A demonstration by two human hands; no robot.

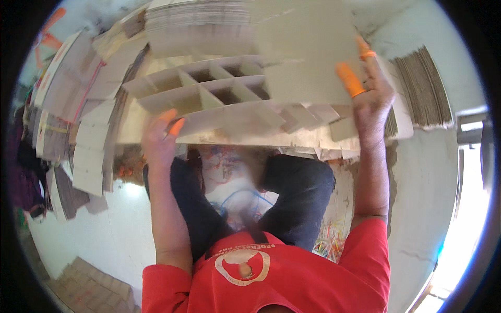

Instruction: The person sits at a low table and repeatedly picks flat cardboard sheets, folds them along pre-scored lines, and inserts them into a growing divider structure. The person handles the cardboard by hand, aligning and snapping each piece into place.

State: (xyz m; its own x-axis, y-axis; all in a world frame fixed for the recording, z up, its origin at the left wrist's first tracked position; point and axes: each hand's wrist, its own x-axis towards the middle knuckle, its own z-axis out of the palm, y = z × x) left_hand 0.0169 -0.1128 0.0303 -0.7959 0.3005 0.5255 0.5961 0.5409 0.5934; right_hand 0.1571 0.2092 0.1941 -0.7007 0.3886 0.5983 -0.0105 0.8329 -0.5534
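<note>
A cardboard divider grid (224, 112) of slotted, crossing strips stands open on the wooden bench before me. My left hand (158, 141), with orange covers on two fingertips, is closed at the grid's near left edge, slightly blurred. A flat cardboard sheet (308, 57), smeared by motion, hides the right part of the grid from above. Along the sheet's right edge my right hand (373, 86) grips it, the orange-covered thumb lying over the cardboard. Loose cardboard strips (308, 116) lean under the sheet's near edge.
A stack of cardboard sheets (198, 21) stands at the back of the bench (229, 138). More cardboard pieces (94, 141) pile up at left, and a stack of strips (424, 86) rests at right. Cardboard bundles (91, 289) lie on the floor at lower left.
</note>
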